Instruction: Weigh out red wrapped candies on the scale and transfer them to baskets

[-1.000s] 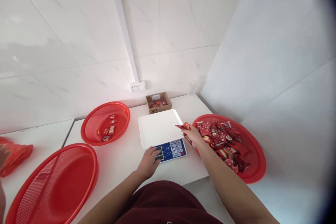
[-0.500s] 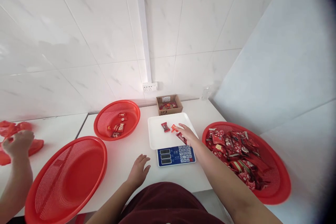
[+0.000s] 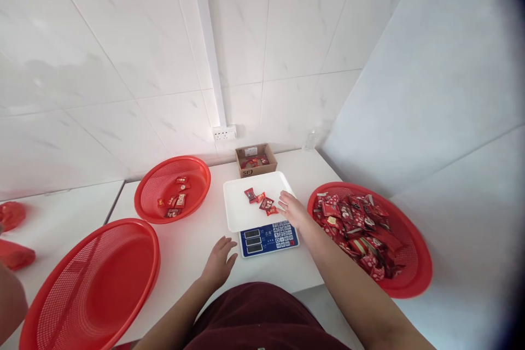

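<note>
On the white tray [image 3: 237, 210] of a weighing scale lie several small red wrapped packets [image 3: 266, 204], close together near its middle. My right hand [image 3: 292, 210] is over the tray's right edge, fingers stretched out just right of the packets and holding nothing. Below the tray shows the scale's blue panel [image 3: 268, 239] with its displays and keypad. My left hand [image 3: 220, 263] hovers by the panel's left side, empty, with its fingers apart.
To the right, a red basket [image 3: 422, 279] holds a heap of red packets. A red basket [image 3: 141, 197] with a few packets and a larger red basket [image 3: 153, 262] stand left. Behind the scale is a small cardboard box [image 3: 256, 169]. Another person's arm [image 3: 10, 301] shows far left.
My right hand has let go of what it held; more packets now lie on the tray, and the hand has drawn back slightly. The other person's hand has left the view.
</note>
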